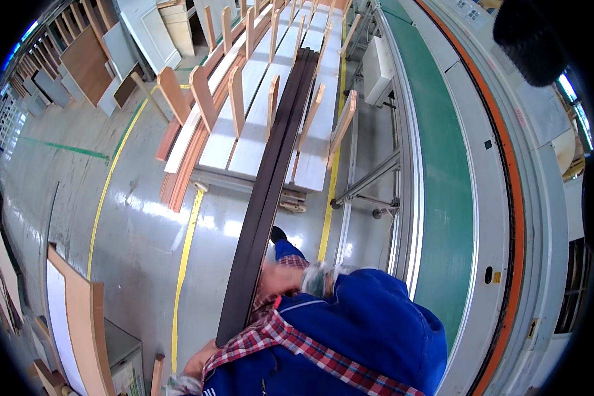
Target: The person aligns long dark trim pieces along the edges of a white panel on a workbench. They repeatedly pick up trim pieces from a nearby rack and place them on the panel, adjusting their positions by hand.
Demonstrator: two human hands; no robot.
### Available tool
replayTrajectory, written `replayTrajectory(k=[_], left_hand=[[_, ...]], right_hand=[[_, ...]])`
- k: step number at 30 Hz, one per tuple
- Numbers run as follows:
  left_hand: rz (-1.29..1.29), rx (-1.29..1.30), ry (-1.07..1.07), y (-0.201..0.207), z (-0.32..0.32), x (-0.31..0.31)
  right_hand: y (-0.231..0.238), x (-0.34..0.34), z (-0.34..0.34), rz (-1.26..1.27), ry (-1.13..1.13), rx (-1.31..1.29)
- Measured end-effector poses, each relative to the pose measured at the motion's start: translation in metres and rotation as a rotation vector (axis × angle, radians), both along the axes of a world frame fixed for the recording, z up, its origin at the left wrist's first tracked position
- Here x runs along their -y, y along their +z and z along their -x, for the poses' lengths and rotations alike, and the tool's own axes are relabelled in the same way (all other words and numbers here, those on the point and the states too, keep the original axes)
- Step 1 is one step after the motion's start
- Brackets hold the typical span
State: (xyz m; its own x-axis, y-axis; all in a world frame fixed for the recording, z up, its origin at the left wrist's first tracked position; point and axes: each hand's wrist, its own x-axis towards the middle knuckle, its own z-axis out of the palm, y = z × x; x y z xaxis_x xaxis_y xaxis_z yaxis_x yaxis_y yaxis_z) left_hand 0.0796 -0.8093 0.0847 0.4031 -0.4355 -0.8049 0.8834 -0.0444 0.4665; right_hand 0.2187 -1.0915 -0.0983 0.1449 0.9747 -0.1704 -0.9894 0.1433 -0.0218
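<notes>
Strips [270, 178], long and dark brown, run through your view from about 7 o'clock up to 12 (a lengthwise seam splits them, though it could be one grooved piece). Your left hand [199, 360] is at 7 o'clock, against their near end; its fingers are largely out of sight, so I cannot tell whether they are closed around that end. Your right hand [280, 280] sits at 6 o'clock, along the right edge of the strips and farther up than the left; its fingers pass out of view behind that edge, and I cannot tell how firmly they hold. The near part of the strips reaches beyond the cart toward you, over the grey floor [138, 264], while the far part lies over white boards [251, 145] between wooden uprights [236, 102] at 11 to 12 o'clock. Just beside those boards, toward 10 o'clock, you have a stack of reddish-brown lengths [171, 191]. Your blue sleeve [376, 297] is at 5 o'clock, and your dark shoe [279, 234] shows at 6, next to the strips. At 3 o'clock a green conveyor belt [442, 165] stretches alongside a pale machine with an orange band [513, 198]. Toward 8 o'clock a panel [79, 317] stands upright on your left, and more panels [86, 63] lean far off at 10.
</notes>
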Motion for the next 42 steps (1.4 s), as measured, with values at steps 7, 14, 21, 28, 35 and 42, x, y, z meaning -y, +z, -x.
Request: replayTrajectory(k=[7,14,21,28,35,42], left_hand=[[-0.184,0.054,-0.081,0.058,0.142,-0.078],[-0.369,0.069,-0.152,0.022,0.200,-0.105],[-0.446,0.215,-0.069,-0.006,0.204,-0.153],[-0.841,0.380,-0.117,-0.026,0.180,-0.216],[-0.948,0.359,0.118,-0.011,0.190,-0.304],[-1.314,0.337,0.312,-0.024,0.251,-0.343]], right_hand=[[-0.004,-0.007,-0.114,0.321,-0.879,0.093],[0.017,-0.029,-0.081,0.455,-0.979,0.149],[0.138,-0.082,-0.065,0.443,-0.973,0.223],[0.169,-0.183,-0.095,0.275,-0.939,0.434],[0.205,-0.353,-0.125,0.204,-0.837,0.448],[0.176,-0.497,-0.120,0.349,-0.600,0.192]])
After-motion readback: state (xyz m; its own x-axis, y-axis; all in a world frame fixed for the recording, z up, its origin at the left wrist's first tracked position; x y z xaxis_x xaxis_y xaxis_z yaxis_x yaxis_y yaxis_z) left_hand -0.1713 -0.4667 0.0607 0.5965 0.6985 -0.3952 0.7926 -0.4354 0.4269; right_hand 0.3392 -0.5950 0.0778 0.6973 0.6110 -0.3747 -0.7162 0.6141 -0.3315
